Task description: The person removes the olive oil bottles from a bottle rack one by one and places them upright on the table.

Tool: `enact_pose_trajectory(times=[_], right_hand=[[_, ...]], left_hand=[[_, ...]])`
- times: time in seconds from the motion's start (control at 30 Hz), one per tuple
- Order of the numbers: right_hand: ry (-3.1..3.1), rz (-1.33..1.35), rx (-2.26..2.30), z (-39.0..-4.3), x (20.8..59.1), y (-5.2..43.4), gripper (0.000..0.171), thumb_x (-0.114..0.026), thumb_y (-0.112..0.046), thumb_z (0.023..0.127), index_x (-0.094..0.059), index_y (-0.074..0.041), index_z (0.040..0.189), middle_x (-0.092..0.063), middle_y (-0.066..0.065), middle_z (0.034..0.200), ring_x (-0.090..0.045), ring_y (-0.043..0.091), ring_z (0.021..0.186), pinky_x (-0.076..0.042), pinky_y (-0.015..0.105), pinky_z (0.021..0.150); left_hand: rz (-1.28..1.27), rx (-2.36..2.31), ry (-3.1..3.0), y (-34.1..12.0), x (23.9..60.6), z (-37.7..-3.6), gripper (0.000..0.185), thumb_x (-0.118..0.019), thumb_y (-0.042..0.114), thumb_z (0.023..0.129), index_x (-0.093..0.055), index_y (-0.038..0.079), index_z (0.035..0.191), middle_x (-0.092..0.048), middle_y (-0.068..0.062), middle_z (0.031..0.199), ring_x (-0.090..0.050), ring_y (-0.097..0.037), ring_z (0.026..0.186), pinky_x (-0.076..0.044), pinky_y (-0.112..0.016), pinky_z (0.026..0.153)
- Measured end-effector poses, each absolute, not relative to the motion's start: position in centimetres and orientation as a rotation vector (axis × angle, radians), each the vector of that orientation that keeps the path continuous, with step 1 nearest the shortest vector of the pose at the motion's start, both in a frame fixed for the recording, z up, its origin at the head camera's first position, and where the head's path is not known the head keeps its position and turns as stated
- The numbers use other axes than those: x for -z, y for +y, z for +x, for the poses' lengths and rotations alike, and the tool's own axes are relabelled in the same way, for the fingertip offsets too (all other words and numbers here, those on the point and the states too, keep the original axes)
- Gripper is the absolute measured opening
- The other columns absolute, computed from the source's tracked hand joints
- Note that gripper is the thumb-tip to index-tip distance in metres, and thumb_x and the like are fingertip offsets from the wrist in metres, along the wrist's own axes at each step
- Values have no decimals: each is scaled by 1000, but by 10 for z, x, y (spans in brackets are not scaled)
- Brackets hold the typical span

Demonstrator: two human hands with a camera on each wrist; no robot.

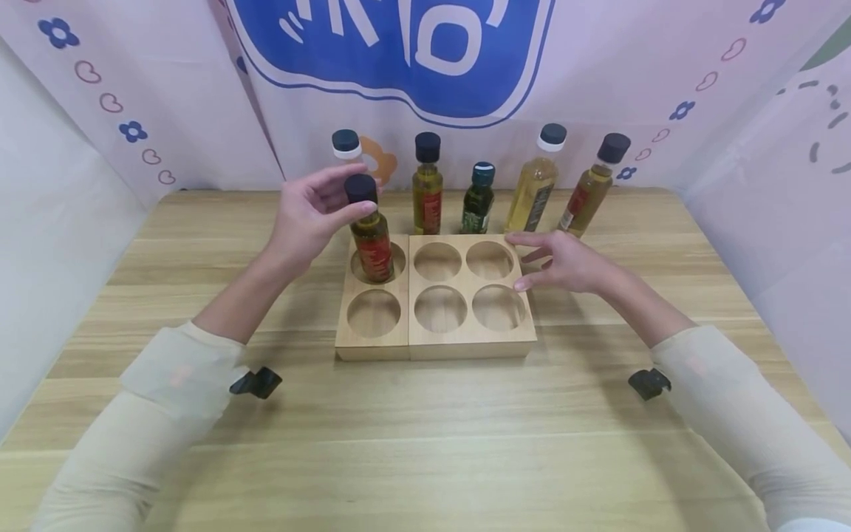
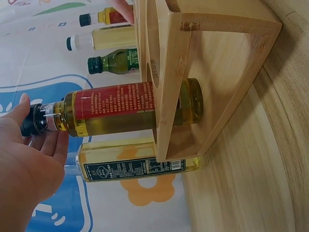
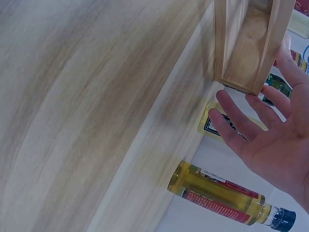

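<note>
A wooden rack [image 1: 439, 347] with round holes stands on the table, a seam running between its left column and the rest. In its rear left hole is an oil bottle [image 1: 374, 247] with a red label and black cap, its base low inside the rack in the left wrist view [image 2: 193, 101]. My left hand [image 1: 309, 214] holds that bottle at the cap and neck, thumb on the near side, fingers behind. My right hand [image 1: 565, 262] is at the rack's right edge, thumb and forefinger touching it, the other fingers loosely spread in the right wrist view.
Behind the rack stand a pale oil bottle [image 1: 347, 148] partly hidden by my left hand, a red-labelled bottle [image 1: 428, 188], a small dark green bottle [image 1: 478, 199], a tall pale oil bottle [image 1: 534, 188] and another red-labelled bottle [image 1: 588, 192]. A printed cloth [image 1: 199, 111] hangs behind the table.
</note>
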State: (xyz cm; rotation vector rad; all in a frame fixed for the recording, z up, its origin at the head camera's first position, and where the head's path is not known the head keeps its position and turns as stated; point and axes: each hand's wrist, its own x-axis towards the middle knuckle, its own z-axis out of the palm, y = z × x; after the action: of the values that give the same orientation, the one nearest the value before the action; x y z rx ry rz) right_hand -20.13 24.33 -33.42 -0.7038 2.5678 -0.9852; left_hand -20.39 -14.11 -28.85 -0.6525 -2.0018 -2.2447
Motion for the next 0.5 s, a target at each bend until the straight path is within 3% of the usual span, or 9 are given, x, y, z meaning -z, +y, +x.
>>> enact_pose_trajectory(times=[0.5], right_hand=[[2556, -712, 997, -202, 334, 243, 83, -87, -13, 85, -43, 5, 153, -40, 24, 159, -62, 46, 124, -55, 55, 99]], left_hand=[[-622, 2275, -1969, -140, 290, -204, 38, -75, -13, 86, -73, -1, 122, -77, -12, 115, -74, -18, 107, -56, -27, 97]])
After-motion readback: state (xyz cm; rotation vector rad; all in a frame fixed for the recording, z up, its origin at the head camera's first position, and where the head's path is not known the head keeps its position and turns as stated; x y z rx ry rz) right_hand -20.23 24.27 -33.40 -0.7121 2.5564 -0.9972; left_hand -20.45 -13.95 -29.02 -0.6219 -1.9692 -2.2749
